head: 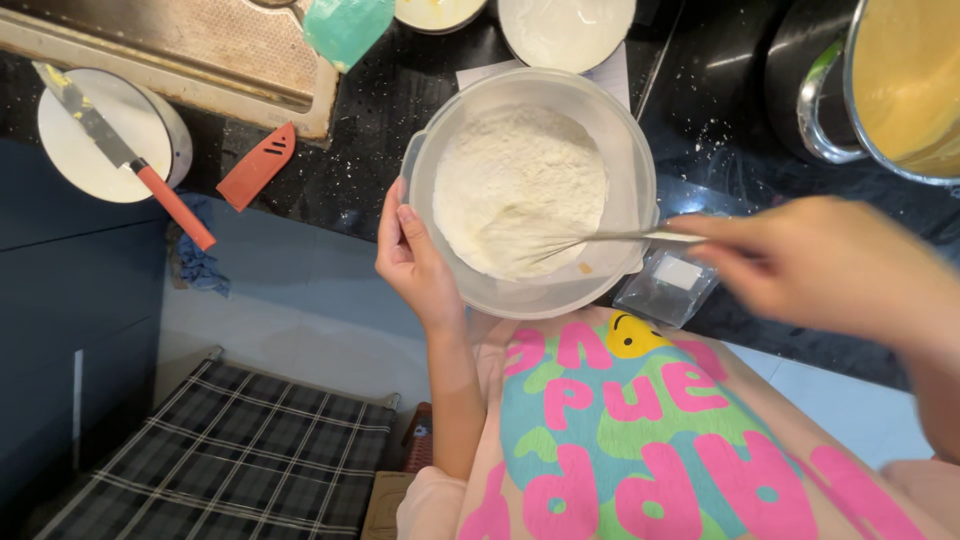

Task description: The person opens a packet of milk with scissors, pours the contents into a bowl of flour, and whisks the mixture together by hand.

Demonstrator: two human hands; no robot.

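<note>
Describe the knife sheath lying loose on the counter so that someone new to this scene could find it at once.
Start at the big bowl of flour on the black counter, steadied by the left hand. Look left to the flat orange sheath, pointed like a blade. Unlike the orange-handled knife nearby, it lies on the counter, not on the white plate.

The right hand (835,262) was blurred, and the whisk (590,240) handle was hidden inside its grip. Right of the plastic bowl (530,190), a steel pot (900,90) was cut off by the frame's edge; beyond the bowl, two white dishes (565,30) were likewise cropped.
</note>
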